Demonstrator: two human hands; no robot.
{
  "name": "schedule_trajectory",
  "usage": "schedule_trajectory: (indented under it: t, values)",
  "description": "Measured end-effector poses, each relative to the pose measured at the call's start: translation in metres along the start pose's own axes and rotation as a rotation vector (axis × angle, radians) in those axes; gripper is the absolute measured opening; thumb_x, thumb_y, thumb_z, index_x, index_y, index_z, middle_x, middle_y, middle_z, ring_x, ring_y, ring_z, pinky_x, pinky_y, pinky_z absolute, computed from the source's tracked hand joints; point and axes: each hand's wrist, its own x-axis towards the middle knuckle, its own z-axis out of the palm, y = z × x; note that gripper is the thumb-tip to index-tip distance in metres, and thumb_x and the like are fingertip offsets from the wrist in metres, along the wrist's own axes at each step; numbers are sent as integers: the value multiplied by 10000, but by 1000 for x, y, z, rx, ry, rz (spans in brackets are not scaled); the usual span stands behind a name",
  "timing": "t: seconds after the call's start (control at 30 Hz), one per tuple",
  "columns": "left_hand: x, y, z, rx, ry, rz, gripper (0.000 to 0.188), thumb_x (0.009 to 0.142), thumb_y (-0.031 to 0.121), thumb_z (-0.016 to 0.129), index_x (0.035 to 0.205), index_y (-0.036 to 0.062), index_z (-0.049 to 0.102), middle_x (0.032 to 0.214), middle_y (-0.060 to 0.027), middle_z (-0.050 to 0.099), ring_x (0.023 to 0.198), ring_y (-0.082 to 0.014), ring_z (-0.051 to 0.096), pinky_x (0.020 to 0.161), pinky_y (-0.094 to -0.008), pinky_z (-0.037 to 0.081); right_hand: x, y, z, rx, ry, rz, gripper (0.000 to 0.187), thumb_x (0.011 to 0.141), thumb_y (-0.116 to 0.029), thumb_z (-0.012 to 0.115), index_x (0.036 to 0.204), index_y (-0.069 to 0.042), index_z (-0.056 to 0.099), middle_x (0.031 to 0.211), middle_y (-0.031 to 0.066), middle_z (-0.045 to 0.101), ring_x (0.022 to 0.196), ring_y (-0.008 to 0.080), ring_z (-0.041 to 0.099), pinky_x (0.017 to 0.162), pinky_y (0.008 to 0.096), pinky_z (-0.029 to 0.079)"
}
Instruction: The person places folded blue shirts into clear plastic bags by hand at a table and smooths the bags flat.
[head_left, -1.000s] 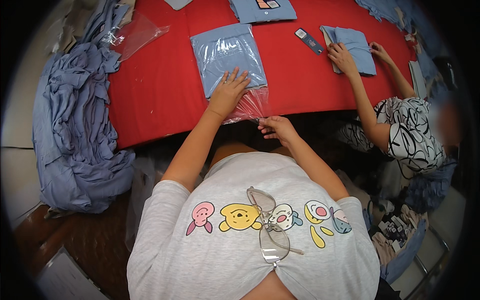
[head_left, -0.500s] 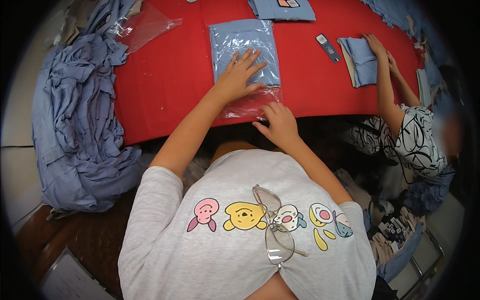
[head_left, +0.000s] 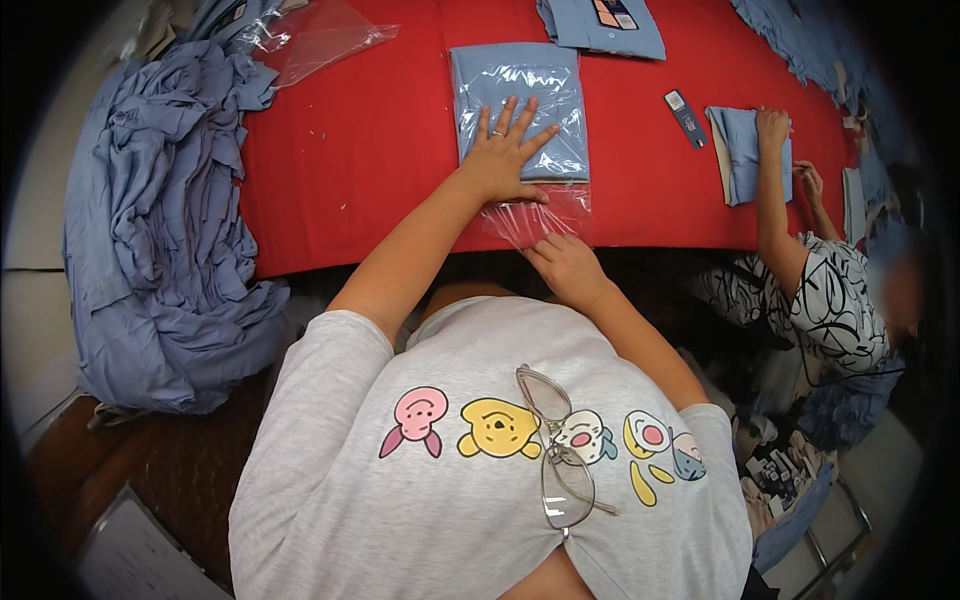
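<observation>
A folded light-blue garment [head_left: 545, 85] lies inside a clear plastic bag [head_left: 572, 205] near the front edge of the red-covered table. My left hand [head_left: 505, 160] rests on the bagged garment, fingers spread over the plastic. At the table's edge, my right hand [head_left: 570, 265] pinches the loose end of the bag, and the film is drawn into taut creases between the two hands.
Blue garments [head_left: 160, 220] are heaped at the left, with an empty clear bag [head_left: 325, 45] beside them. Another folded garment [head_left: 610, 28] lies farther back. A dark tag [head_left: 685, 120] sits at right, near a co-worker's hands on a folded blue garment [head_left: 738, 155].
My right hand has closed on the bag's loose end, which is now pulled tight. My left hand stays spread on the garment. The co-worker's hands have shifted on their garment.
</observation>
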Motion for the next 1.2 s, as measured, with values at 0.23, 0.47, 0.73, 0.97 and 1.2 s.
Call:
schedule_trajectory:
  t: [0.23, 0.47, 0.73, 0.97, 1.2]
  values:
    - [-1, -5, 3, -25, 12, 4, 1328, 681, 881, 797, 1760, 427, 170, 1854, -135, -64, 1691, -435, -96, 1313, -709, -30, 21, -23, -12, 189, 121, 187, 245, 840, -214, 832, 1009, -89, 706, 999, 67, 644, 979, 263, 640, 915, 432, 470]
    - [1, -2, -2, 0, -23, 1, 1309, 698, 884, 785, 1760, 415, 182, 1850, -153, -72, 1684, -450, -119, 1315, -700, -33, 69, -9, 35, 131, 117, -44, 136, 901, -182, 732, 984, -81, 696, 974, 74, 641, 984, 266, 645, 877, 420, 495]
    - [-5, -2, 2, 14, 68, 6, 1216, 772, 888, 723, 1758, 383, 220, 1851, -162, -13, 1694, -435, -56, 1328, -680, -7, 32, -1, 25, 78, -122, -216, 227, 950, -158, 631, 1153, -84, 703, 1062, 75, 670, 1008, 251, 661, 921, 404, 522]
    - [-118, 8, 4, -98, -13, 144, 1115, 922, 727, 685, 1763, 160, 222, 1848, -140, 99, 1706, -364, 56, 1346, -636, 64, -29, 13, -57, 109, -3, 91, 686, 876, -183, 785, 1527, -114, 581, 1452, 136, 651, 1258, 306, 653, 1146, 490, 451]
    - [-177, 17, 30, -4, 19, 97, 828, 984, 308, 752, 1705, 147, 377, 1799, -83, 297, 1664, -271, 266, 1358, -532, 219, -45, 95, -54, -150, -268, 27, 948, 932, -251, 758, 1745, -184, 273, 1817, 96, 253, 1675, 283, 246, 1366, 484, 210]
